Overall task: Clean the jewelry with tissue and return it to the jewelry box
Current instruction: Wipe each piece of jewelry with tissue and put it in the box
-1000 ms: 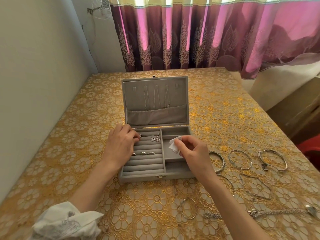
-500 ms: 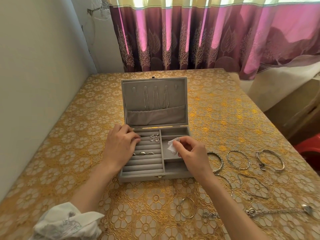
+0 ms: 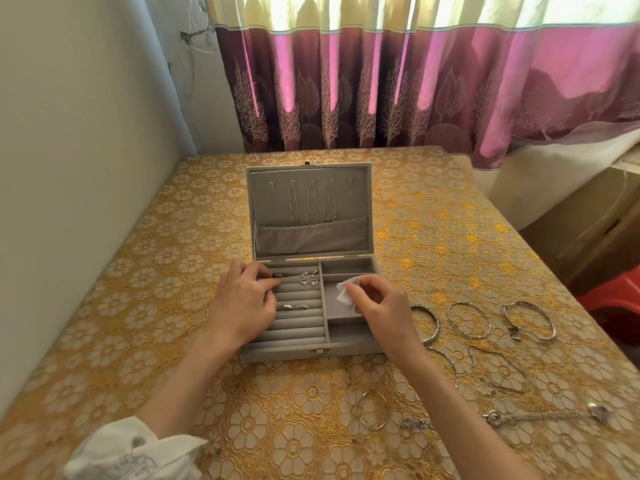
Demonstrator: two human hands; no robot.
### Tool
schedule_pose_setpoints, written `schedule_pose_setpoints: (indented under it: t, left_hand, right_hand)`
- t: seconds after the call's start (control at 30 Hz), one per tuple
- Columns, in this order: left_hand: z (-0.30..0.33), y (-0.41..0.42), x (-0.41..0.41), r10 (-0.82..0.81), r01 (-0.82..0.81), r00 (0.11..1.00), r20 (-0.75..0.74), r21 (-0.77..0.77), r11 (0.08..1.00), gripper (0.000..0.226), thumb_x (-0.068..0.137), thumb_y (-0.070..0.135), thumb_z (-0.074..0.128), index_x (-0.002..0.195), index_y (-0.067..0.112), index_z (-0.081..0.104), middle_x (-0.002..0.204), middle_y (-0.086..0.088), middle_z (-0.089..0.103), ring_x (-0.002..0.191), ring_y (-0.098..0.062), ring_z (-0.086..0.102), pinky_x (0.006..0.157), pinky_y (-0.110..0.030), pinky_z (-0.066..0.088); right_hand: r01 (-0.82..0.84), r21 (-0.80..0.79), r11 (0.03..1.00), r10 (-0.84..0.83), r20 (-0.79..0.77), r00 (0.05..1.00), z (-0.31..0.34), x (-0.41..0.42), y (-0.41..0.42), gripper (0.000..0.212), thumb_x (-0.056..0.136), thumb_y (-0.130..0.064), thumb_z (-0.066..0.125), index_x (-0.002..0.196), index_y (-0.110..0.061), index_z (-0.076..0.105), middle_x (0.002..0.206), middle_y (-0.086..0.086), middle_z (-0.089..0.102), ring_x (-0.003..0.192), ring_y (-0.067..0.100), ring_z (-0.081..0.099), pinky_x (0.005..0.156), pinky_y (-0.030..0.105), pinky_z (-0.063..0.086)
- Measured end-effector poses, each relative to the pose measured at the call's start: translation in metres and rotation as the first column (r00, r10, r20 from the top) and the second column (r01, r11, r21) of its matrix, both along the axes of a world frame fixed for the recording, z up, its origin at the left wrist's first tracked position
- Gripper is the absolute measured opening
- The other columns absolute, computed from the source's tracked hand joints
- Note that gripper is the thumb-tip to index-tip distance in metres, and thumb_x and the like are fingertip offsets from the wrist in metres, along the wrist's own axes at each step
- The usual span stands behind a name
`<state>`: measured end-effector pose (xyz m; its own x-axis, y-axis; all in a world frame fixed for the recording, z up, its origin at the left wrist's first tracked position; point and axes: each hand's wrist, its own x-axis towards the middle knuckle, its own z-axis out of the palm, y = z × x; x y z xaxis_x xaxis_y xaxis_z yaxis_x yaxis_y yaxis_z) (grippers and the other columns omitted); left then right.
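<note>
The grey jewelry box (image 3: pixel 313 351) stands open in the middle of the table, with necklaces hanging in its lid (image 3: pixel 310 206). My left hand (image 3: pixel 242 306) lies over the ring rolls, its curled fingertips on a dark ring (image 3: pixel 278 274) in the top slot. A pair of earrings (image 3: pixel 309 278) and two rings (image 3: pixel 293 307) sit in the rolls beside it. My right hand (image 3: pixel 381 310) hovers over the box's right compartments and pinches a small white tissue (image 3: pixel 344 295).
Several silver bracelets lie on the gold floral tablecloth right of the box, among them a bangle (image 3: pixel 468 319) and a cuff (image 3: pixel 529 320). A hoop bangle (image 3: pixel 372 409) and a chain (image 3: pixel 502 418) lie nearer me. A wall runs along the left; curtains hang behind.
Both hands stay almost in place. My right hand with the tissue has edged slightly left over the box.
</note>
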<state>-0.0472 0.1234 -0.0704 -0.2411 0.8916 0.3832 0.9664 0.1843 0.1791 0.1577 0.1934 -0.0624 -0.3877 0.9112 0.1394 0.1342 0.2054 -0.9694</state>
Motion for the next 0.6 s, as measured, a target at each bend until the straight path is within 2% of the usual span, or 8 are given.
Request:
schedule_pose_setpoints:
  t: [0.07,0.13,0.23,0.3,0.47,0.6]
  left_hand:
    - [-0.001,-0.003,0.001,-0.007,0.009,0.999,-0.035,0.037,0.999,0.030,0.078,0.010,0.053,0.101,0.012,0.073,0.097,-0.006,0.064,0.092,-0.028,0.051,0.074,-0.041,0.047]
    - [-0.001,-0.009,0.005,0.019,-0.015,0.998,-0.064,0.070,0.997,0.032,0.076,0.002,0.062,0.105,0.012,0.070,0.101,-0.007,0.062,0.097,-0.028,0.051,0.077,-0.043,0.047]
    - [0.000,-0.022,0.020,0.085,-0.080,0.995,-0.041,0.108,0.991,0.034,0.076,0.002,0.064,0.108,0.012,0.068,0.108,-0.008,0.058,0.106,-0.027,0.047,0.084,-0.042,0.042]
    - [0.001,-0.032,0.037,0.082,-0.080,0.997,-0.005,0.152,0.985,0.032,0.077,0.003,0.064,0.107,0.012,0.067,0.106,-0.007,0.057,0.104,-0.023,0.044,0.082,-0.038,0.040]
    - [-0.010,-0.059,0.092,-0.047,0.020,0.992,0.119,0.216,0.976,0.027,0.079,0.007,0.064,0.105,0.013,0.066,0.098,-0.003,0.055,0.094,-0.017,0.044,0.079,-0.032,0.045]
    - [-0.028,-0.075,0.129,-0.151,0.125,0.976,0.160,0.162,0.979,0.023,0.080,0.017,0.065,0.103,0.016,0.067,0.093,0.002,0.055,0.088,-0.012,0.048,0.074,-0.025,0.046]
  right_hand:
    - [-0.004,-0.008,1.000,0.004,-0.028,1.000,0.002,0.006,-0.005,0.009,0.086,-0.014,0.061,0.080,-0.018,0.067,0.073,0.001,0.063,0.067,0.009,0.053,0.059,0.020,0.042]
    - [0.004,-0.002,1.000,-0.004,-0.029,1.000,0.003,0.014,-0.012,0.012,0.086,-0.013,0.061,0.080,-0.021,0.067,0.076,0.000,0.063,0.070,0.007,0.054,0.061,0.019,0.042]
    - [0.019,-0.047,0.999,-0.022,-0.050,0.998,0.005,0.028,-0.027,0.015,0.087,-0.013,0.060,0.081,-0.023,0.069,0.079,-0.002,0.064,0.069,0.001,0.054,0.061,0.015,0.042]
    - [0.019,-0.088,0.996,-0.027,-0.088,0.996,0.006,0.040,-0.038,0.017,0.087,-0.011,0.059,0.081,-0.023,0.070,0.074,-0.004,0.065,0.066,0.005,0.055,0.058,0.019,0.043]
    - [0.065,-0.128,0.990,-0.079,-0.108,0.991,-0.001,0.070,-0.066,0.022,0.087,-0.009,0.059,0.079,-0.025,0.071,0.063,-0.006,0.061,0.059,0.009,0.048,0.051,0.020,0.035]
    - [0.130,-0.126,0.984,-0.138,-0.056,0.989,-0.013,0.089,-0.082,0.017,0.087,-0.009,0.059,0.083,-0.022,0.071,0.073,-0.003,0.065,0.067,0.014,0.056,0.059,0.023,0.043]
